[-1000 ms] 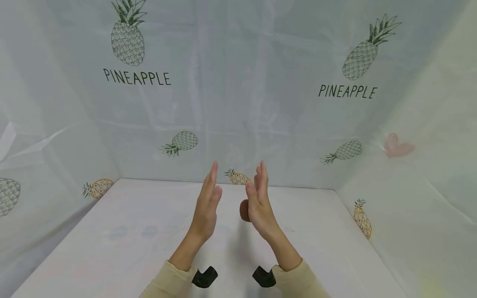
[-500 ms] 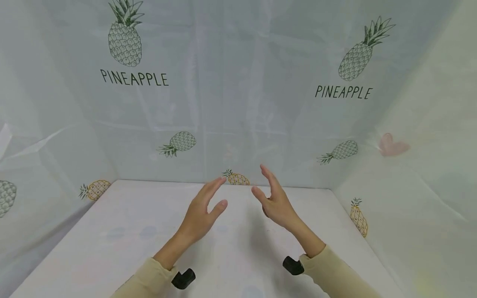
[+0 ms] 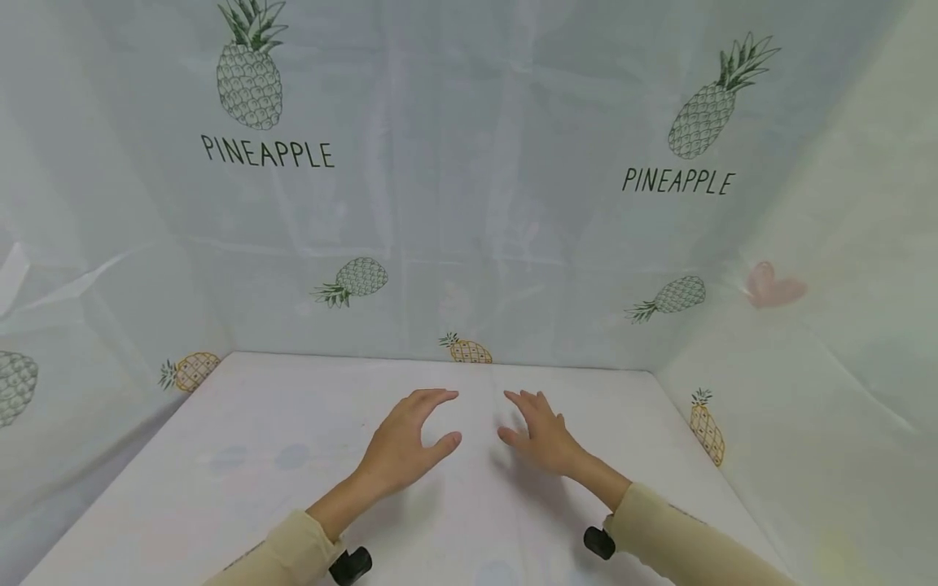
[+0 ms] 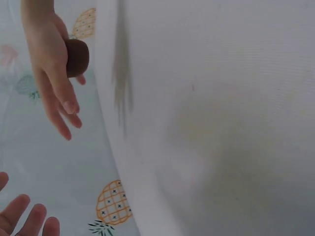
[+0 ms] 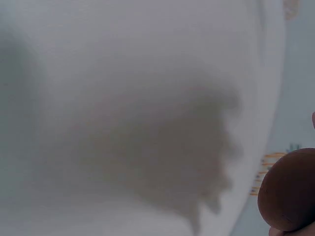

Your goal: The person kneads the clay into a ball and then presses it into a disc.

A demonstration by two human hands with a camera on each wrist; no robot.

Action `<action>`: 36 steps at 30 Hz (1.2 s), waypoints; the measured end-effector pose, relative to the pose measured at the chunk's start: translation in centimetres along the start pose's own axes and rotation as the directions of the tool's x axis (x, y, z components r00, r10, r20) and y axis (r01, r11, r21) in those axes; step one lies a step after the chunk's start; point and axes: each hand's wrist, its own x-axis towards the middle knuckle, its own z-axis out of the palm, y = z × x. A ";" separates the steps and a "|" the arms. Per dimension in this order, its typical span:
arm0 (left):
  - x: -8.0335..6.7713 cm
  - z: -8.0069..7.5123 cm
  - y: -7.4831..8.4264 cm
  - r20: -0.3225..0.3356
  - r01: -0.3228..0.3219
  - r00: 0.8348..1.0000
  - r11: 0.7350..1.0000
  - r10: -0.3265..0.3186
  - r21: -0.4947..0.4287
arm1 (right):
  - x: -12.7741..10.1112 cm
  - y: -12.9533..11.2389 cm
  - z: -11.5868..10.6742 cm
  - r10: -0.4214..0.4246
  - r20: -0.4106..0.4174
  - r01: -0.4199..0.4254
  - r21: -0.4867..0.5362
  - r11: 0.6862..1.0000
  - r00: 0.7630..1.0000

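Observation:
In the head view, my left hand (image 3: 399, 449) hovers over the table with its thumb apart from gently bent fingers. It holds nothing; its fingertips (image 4: 30, 219) show at the lower left of the left wrist view. Opposite it, my right hand (image 3: 548, 441) is spread, palm turned down and inward, with a gap between the two. A smooth brown rounded object (image 4: 77, 58) lies against the right palm, while the fingers extend nearly straight past it. The right wrist view shows this brown object (image 5: 290, 191) close up at the lower right. From the head it is hidden behind the hand.
A white table (image 3: 293, 407) spreads below both hands, with hand shadows on it. Pale curtains printed with pineapples (image 3: 359, 277) stand behind and at both sides. Black devices (image 3: 352, 566) sit at both sleeve cuffs.
Both hands have lowered toward the table from an upright, facing pose. The forearms have swung outward and the thumbs have spread. The brown object, visible earlier at the right palm, is hidden from the head.

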 end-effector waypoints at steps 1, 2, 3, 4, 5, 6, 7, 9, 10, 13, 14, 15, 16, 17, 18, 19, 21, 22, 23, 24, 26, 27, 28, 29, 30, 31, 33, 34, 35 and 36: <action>-0.2 0.2 -0.1 0.008 0.005 1.000 1.000 -0.005 0.007 | -0.1 0.3 0.5 0.004 0.000 -0.004 -0.023 1.000 1.000; -0.3 0.4 -0.3 0.015 0.010 1.000 1.000 -0.010 0.011 | -0.2 0.6 1.0 0.010 0.002 -0.010 -0.045 0.999 1.000; -0.5 0.5 -0.4 0.021 0.013 1.000 1.000 -0.013 0.017 | -0.3 0.8 1.4 0.016 0.005 -0.016 -0.066 0.998 1.000; -0.7 0.7 -0.5 0.028 0.015 0.999 1.000 -0.016 0.014 | -0.4 1.0 1.7 0.023 0.010 -0.022 -0.085 0.996 1.000; -0.8 0.9 -0.6 0.034 0.015 0.999 1.000 -0.016 0.015 | -0.5 1.2 2.0 0.027 0.016 -0.025 -0.103 0.994 1.000; -0.9 1.0 -0.6 0.039 0.015 0.999 1.000 -0.016 0.016 | -0.7 1.4 2.2 0.029 0.020 -0.026 -0.119 0.992 0.999; -1.0 1.2 -0.7 0.042 0.015 0.999 1.000 -0.016 0.018 | -0.8 1.5 2.4 0.036 0.030 -0.031 -0.134 0.991 0.999; -1.2 1.5 -0.8 0.046 0.018 0.999 1.000 -0.019 0.017 | -1.0 1.6 2.7 0.049 0.049 -0.040 -0.163 0.986 0.998; -1.3 1.6 -0.9 0.049 0.021 0.999 1.000 -0.021 0.014 | -1.0 1.7 2.8 0.053 0.056 -0.042 -0.183 0.982 0.997; -1.3 2.0 -1.1 0.064 0.035 0.997 0.999 -0.035 0.006 | -1.0 1.8 3.2 0.077 0.068 -0.059 -0.235 0.970 0.995; -1.3 2.1 -1.2 0.073 0.041 0.997 0.999 -0.041 0.000 | -0.9 1.8 3.3 0.074 0.059 -0.058 -0.244 0.968 0.996; -1.3 2.3 -1.3 0.081 0.046 0.996 0.999 -0.046 -0.004 | -0.8 1.8 3.5 0.071 0.051 -0.056 -0.252 0.966 0.996; -1.2 2.4 -1.4 0.090 0.053 0.995 0.999 -0.052 -0.009 | -0.8 1.8 3.7 0.059 0.041 -0.046 -0.253 0.966 0.997; -1.2 2.5 -1.5 0.097 0.059 0.994 0.998 -0.058 -0.012 | -0.7 1.8 3.9 0.045 0.034 -0.034 -0.255 0.966 0.998; -1.1 2.7 -1.5 0.104 0.066 0.992 0.998 -0.064 -0.015 | -0.6 1.8 4.2 0.024 0.023 -0.018 -0.254 0.967 0.999; -1.1 2.8 -1.6 0.109 0.072 0.992 0.997 -0.070 -0.016 | -0.5 1.8 4.4 0.004 0.015 0.000 -0.259 0.966 1.000; -0.9 3.0 -1.7 0.114 0.083 0.990 0.996 -0.080 -0.021 | -0.2 2.0 5.1 -0.033 0.003 0.032 -0.271 0.962 0.999; -0.9 3.0 -1.8 0.114 0.091 0.990 0.996 -0.088 -0.021 | -0.1 2.1 5.5 -0.046 -0.003 0.043 -0.287 0.957 0.999; -0.8 3.1 -1.8 0.115 0.096 0.989 0.995 -0.093 -0.021 | 0.0 2.3 5.8 -0.050 -0.010 0.045 -0.303 0.952 0.999; -0.7 3.2 -1.8 0.115 0.101 0.989 0.995 -0.098 -0.021 | 0.2 2.4 6.1 -0.051 -0.019 0.042 -0.314 0.949 0.999; -0.5 3.3 -1.8 0.117 0.101 0.988 0.995 -0.098 -0.023 | 0.4 2.7 6.5 -0.037 -0.037 0.023 -0.331 0.943 0.999; -0.4 3.4 -1.8 0.120 0.105 0.988 0.994 -0.101 -0.027 | 0.5 2.9 6.7 -0.025 -0.045 0.008 -0.340 0.940 0.999; -0.3 3.4 -1.7 0.121 0.104 0.988 0.994 -0.100 -0.027 | 0.5 3.0 6.8 -0.013 -0.053 -0.007 -0.347 0.938 0.999; -0.2 3.4 -1.6 0.122 0.104 0.988 0.994 -0.099 -0.030 | 0.6 3.1 6.9 -0.002 -0.059 -0.019 -0.345 0.938 0.998; -0.1 3.5 -1.4 0.122 0.104 0.988 0.994 -0.099 -0.033 | 0.6 3.3 7.0 0.010 -0.060 -0.030 -0.344 0.939 0.998; 0.0 3.4 -1.3 0.123 0.105 0.987 0.994 -0.099 -0.039 | 0.5 3.4 7.1 0.020 -0.063 -0.040 -0.343 0.939 0.998; 0.3 3.5 -0.9 0.126 0.112 0.986 0.993 -0.106 -0.043 | 0.3 3.6 7.0 0.028 -0.075 -0.052 -0.337 0.940 0.997; 0.5 3.5 -0.8 0.126 0.111 0.986 0.993 -0.105 -0.046 | 0.1 3.7 7.0 0.030 -0.080 -0.055 -0.338 0.940 0.996; 0.6 3.5 -0.6 0.128 0.109 0.986 0.993 -0.103 -0.046 | 0.0 3.9 7.0 0.030 -0.087 -0.058 -0.338 0.939 0.996; 0.8 3.5 -0.5 0.132 0.112 0.986 0.993 -0.105 -0.047 | -0.2 4.0 6.9 0.026 -0.097 -0.057 -0.334 0.941 0.995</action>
